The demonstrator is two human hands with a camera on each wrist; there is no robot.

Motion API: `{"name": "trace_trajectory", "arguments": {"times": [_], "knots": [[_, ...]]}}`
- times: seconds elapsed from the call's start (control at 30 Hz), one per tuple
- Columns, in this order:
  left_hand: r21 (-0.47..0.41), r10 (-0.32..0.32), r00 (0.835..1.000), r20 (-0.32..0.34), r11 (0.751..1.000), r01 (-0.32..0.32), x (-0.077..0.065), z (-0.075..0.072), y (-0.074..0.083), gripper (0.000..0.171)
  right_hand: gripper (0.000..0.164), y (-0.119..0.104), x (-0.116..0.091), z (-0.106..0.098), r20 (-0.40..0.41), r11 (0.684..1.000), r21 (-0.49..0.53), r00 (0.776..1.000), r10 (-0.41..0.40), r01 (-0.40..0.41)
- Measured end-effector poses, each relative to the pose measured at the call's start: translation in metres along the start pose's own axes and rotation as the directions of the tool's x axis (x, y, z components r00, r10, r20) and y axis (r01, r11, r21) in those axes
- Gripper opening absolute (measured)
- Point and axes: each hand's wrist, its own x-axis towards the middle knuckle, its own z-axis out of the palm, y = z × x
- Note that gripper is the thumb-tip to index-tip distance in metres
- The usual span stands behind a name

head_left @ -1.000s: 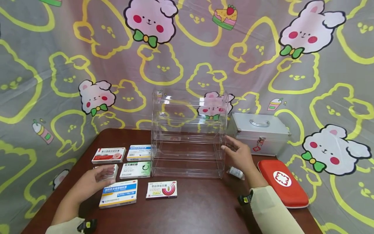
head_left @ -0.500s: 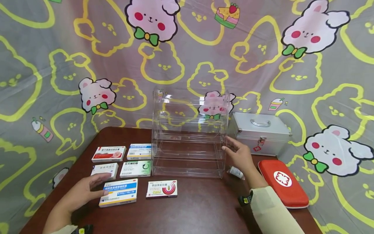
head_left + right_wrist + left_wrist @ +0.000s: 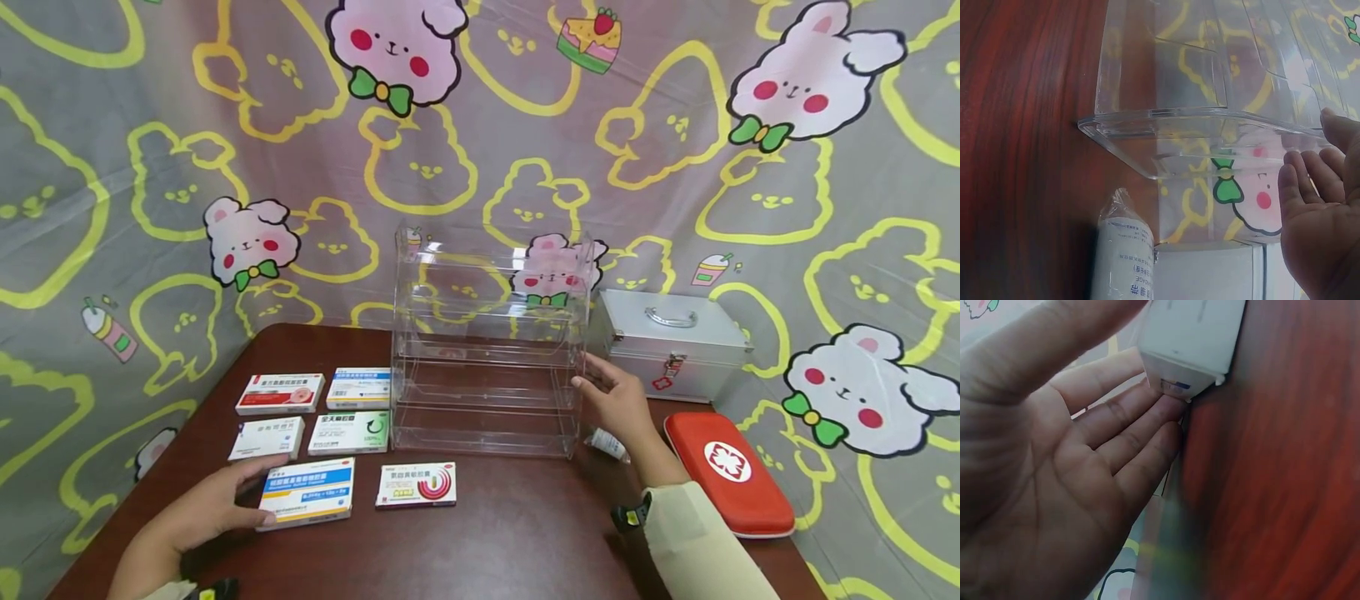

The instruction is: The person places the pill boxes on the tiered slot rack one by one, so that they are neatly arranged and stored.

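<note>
A blue-and-white medicine box (image 3: pixel 311 492) lies at the front left of the table. My left hand (image 3: pixel 202 512) holds its left end, thumb at the near corner and fingers along the far edge. In the left wrist view the fingers (image 3: pixel 1138 434) reach the end of the box (image 3: pixel 1188 347), with the palm apart from it. A clear acrylic tiered rack (image 3: pixel 487 398) stands at the middle. My right hand (image 3: pixel 618 400) holds its right side edge between thumb and fingers. A red-and-white medicine box (image 3: pixel 416 485) lies in front of the rack.
Several other medicine boxes lie left of the rack, among them a red one (image 3: pixel 279 394) and a green one (image 3: pixel 348 432). A wrapped bandage roll (image 3: pixel 1124 259) lies beside the rack. Right of it are a silver case (image 3: pixel 671 342) and a red pouch (image 3: pixel 727 475).
My left hand has moved from over the small white box toward me, and now has thumb and fingers around the end of the blue-and-white box. The right hand stays on the rack.
</note>
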Motion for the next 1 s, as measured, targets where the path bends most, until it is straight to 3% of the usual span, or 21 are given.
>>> {"name": "trace_trajectory", "arguments": {"times": [0.1,0.23,0.4,0.5,0.67,0.77,0.87,1.0], "knots": [[0.026,-0.027,1.000,0.000,0.999,0.027,0.001,0.001,0.000,0.092,0.055,0.000,-0.001,0.000,-0.002,1.000,0.004,1.000,0.007,-0.007],[0.036,-0.015,1.000,-0.002,0.999,0.015,0.001,0.002,0.000,0.091,0.055,0.002,-0.001,-0.001,-0.003,1.000,0.006,1.000,0.010,-0.010],[0.103,0.027,0.999,-0.028,0.994,-0.024,0.001,0.002,0.003,0.090,0.057,0.003,-0.002,0.000,0.000,1.000,-0.001,1.000,0.010,-0.010],[0.136,0.088,0.994,-0.058,0.988,-0.080,-0.001,0.005,0.005,0.085,0.057,0.003,-0.003,0.000,0.001,1.000,-0.005,1.000,0.013,-0.013],[0.119,0.166,0.981,-0.099,0.981,-0.154,-0.002,0.009,0.006,0.078,0.056,0.002,-0.004,-0.001,-0.003,1.000,-0.013,1.000,0.016,-0.016],[0.056,0.123,0.989,-0.086,0.991,-0.118,0.000,0.007,0.007,0.075,0.056,0.001,-0.004,-0.001,-0.005,1.000,-0.011,1.000,0.009,-0.009],[-0.001,0.041,0.996,-0.079,0.999,-0.042,0.005,0.003,0.008,0.068,0.055,0.001,-0.004,0.000,-0.008,1.000,-0.006,1.000,0.008,-0.008],[0.002,-0.037,0.995,-0.088,0.999,0.037,0.008,-0.005,0.010,0.056,0.055,0.001,-0.004,0.001,-0.005,1.000,-0.006,1.000,0.014,-0.014]]}}
